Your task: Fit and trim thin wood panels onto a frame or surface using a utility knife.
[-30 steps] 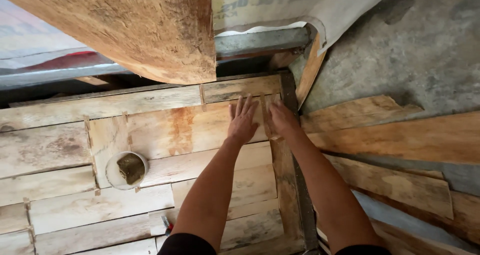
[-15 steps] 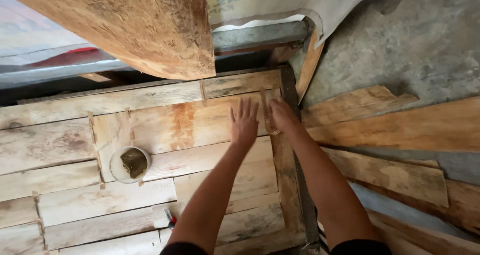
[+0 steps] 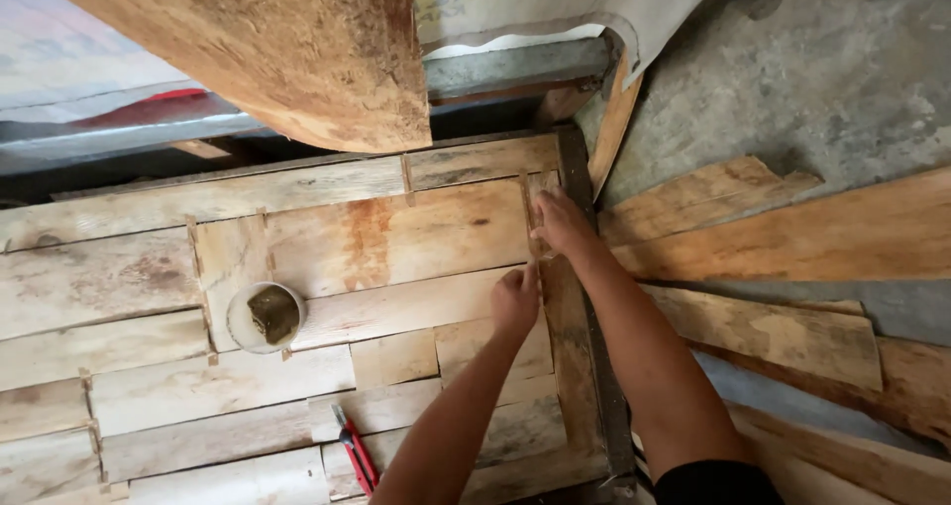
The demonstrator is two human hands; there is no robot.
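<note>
We observe a patchwork panel of pale wooden planks (image 3: 297,366) spread flat below the head camera. Our right hand (image 3: 563,223) rests at the far right corner of the panel, fingers bent, fingertips pressing on a narrow upright wood strip (image 3: 538,218) that sits between the wide reddish-stained board (image 3: 396,238) and the dark right edge rail (image 3: 580,307). Whether the fingers pinch the strip or only press on it, we cannot tell. Our left hand (image 3: 516,302) lies nearer, just left of the same rail, loosely curled with knuckles up and thumb raised; it touches the plank surface and appears to hold nothing.

A small white cup (image 3: 265,317) with brownish contents stands on the planks, well to the left of both hands. A red-handled tool (image 3: 355,455) lies on the near planks, beside the left forearm. A thick rough timber slab (image 3: 287,50) overhangs the far side of the panel. To the right, loose boards (image 3: 792,238) lie on grey concrete floor (image 3: 822,79). A pale sheet (image 3: 594,10) hangs at the far edge.
</note>
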